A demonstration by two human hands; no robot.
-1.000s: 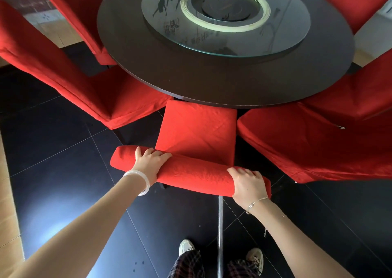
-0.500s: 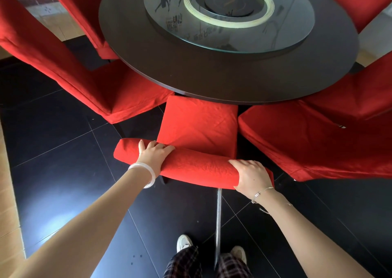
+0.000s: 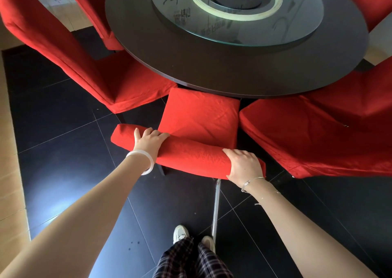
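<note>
Left hand (image 3: 148, 142) is curling close-set fingers over the red chair's backrest (image 3: 191, 158); right hand (image 3: 244, 165) is wrapping its end. Seat (image 3: 199, 116) is sitting under the table (image 3: 212, 65) edge; turntable (image 3: 169, 4) lettering is reading as a blur.

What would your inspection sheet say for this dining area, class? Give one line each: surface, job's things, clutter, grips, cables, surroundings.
Surface: dark glossy floor tiles; round dark table carrying a glass turntable.
Job's things: red-covered chair, seat front at the table's edge, back towards the person.
Clutter: nothing seen.
Grips: left grip and right grip both curl over the top of the chair's back, set apart, the right one close to its end.
Cables: nothing seen.
Surroundings: left-side chair and right-side chair, both red-covered; a shiny metal strip on the floor behind the chair.
</note>
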